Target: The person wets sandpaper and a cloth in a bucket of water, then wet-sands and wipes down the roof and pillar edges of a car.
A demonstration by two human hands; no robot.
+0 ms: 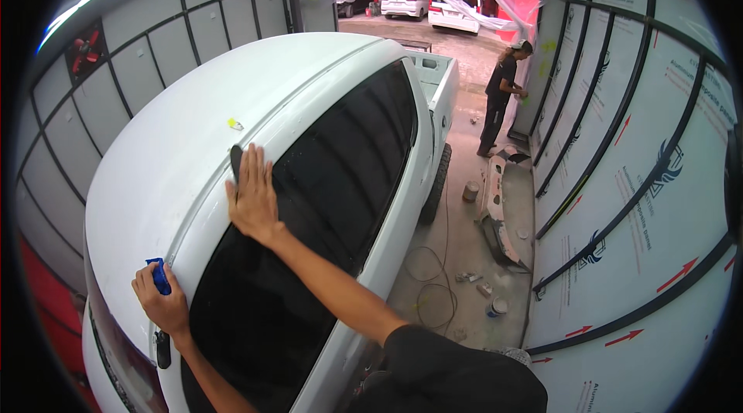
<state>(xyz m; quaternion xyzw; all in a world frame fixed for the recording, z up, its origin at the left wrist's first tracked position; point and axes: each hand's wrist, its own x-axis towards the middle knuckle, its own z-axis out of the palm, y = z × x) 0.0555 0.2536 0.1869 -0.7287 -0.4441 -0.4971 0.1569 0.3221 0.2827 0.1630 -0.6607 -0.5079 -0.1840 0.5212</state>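
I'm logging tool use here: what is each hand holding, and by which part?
The left hand grips a small blue piece, wrapped around its lower part. The right hand lies flat over a dark pad on the white truck.

White wall panels [658, 181] on the right carry repeated dark blue emblems [667, 165] and red arrow marks [672, 275].

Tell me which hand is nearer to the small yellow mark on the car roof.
Right. The right hand lies flat just below the yellow mark; the left hand is farther down, holding a blue pad.
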